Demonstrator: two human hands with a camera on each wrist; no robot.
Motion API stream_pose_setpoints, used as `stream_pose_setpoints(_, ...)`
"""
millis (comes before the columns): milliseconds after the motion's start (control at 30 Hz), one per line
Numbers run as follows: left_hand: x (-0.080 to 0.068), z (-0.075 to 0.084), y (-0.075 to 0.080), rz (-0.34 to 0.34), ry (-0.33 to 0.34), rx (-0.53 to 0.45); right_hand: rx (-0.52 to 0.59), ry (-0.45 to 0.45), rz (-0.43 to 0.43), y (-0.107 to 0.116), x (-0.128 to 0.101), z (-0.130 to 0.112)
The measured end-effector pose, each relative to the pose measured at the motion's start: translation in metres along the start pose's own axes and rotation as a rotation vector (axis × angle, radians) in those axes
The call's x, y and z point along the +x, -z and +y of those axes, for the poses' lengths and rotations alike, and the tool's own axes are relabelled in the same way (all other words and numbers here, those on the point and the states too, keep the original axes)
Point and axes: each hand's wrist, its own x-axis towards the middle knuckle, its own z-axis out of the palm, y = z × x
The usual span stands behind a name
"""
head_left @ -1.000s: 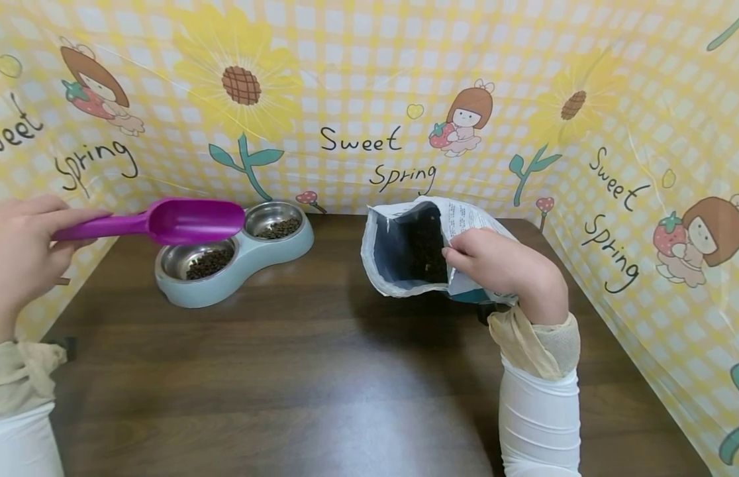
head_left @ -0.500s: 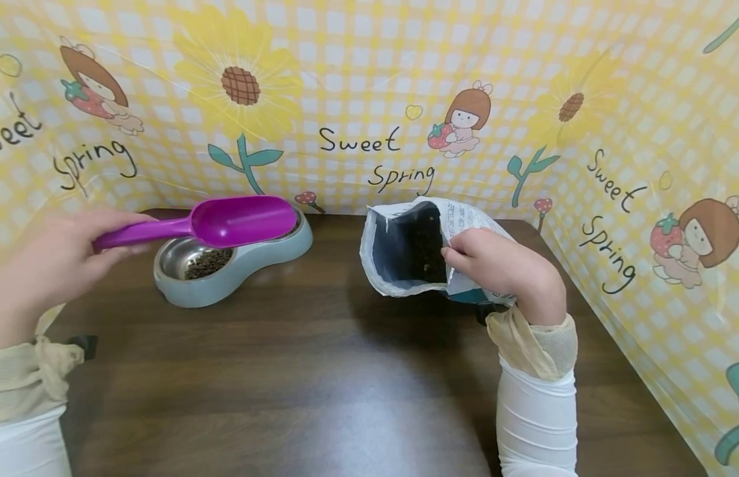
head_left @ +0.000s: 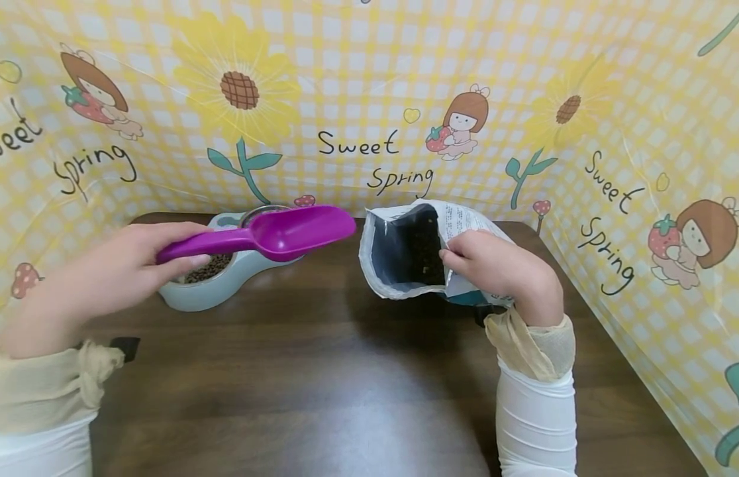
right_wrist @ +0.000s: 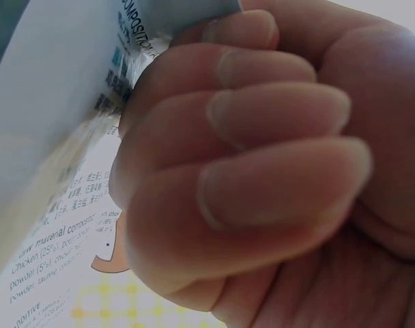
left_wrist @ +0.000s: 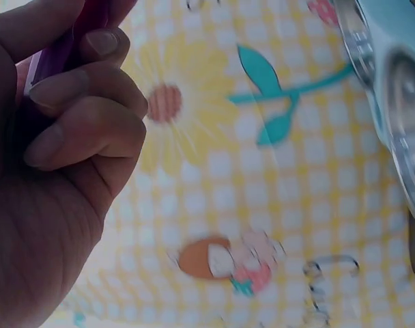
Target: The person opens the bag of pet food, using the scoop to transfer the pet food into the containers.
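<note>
My left hand (head_left: 116,271) grips the handle of a purple scoop (head_left: 268,235); its empty bowl hovers over the table between the double pet bowl (head_left: 226,281) and the food bag (head_left: 405,252). In the left wrist view my fingers (left_wrist: 78,109) curl round the purple handle (left_wrist: 54,58). The double bowl is pale blue with steel cups, and dark kibble (head_left: 211,268) shows in the near cup. My right hand (head_left: 494,265) pinches the right edge of the open bag's mouth, holding it tilted toward the scoop. Kibble shows inside. Curled fingers (right_wrist: 262,157) clamp the printed bag wall (right_wrist: 64,137).
A dark wooden table (head_left: 322,384) carries everything. A yellow checked cloth with sunflowers (head_left: 238,93) and "Sweet Spring" lettering walls it at the back and both sides. A small dark object (head_left: 125,348) lies by my left sleeve.
My left hand has carried the scoop rightward from above the double bowl to just left of the bag's mouth. The right hand and the bag have stayed in place.
</note>
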Motion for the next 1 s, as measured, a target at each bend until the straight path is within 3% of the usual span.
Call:
stream_pose_setpoints(333, 0.049, 0.068, -0.010, -0.149, -0.164, 0.002, -0.006, -0.007, 0.001, 0.000, 0.000, -0.001)
stream_pose_setpoints(433, 0.064, 0.083, -0.016, -0.175, -0.182, 0.022, -0.009, -0.004, -0.001, 0.000, 0.000, -0.001)
stream_pose_setpoints(767, 0.098, 0.115, -0.038, -0.130, -0.224, 0.177, -0.012, 0.012, 0.006, 0.000, 0.002, -0.002)
stream_pose_setpoints(1000, 0.110, 0.130, -0.065, 0.017, -0.275, 0.312, -0.008, 0.003, -0.002, 0.000, 0.002, -0.003)
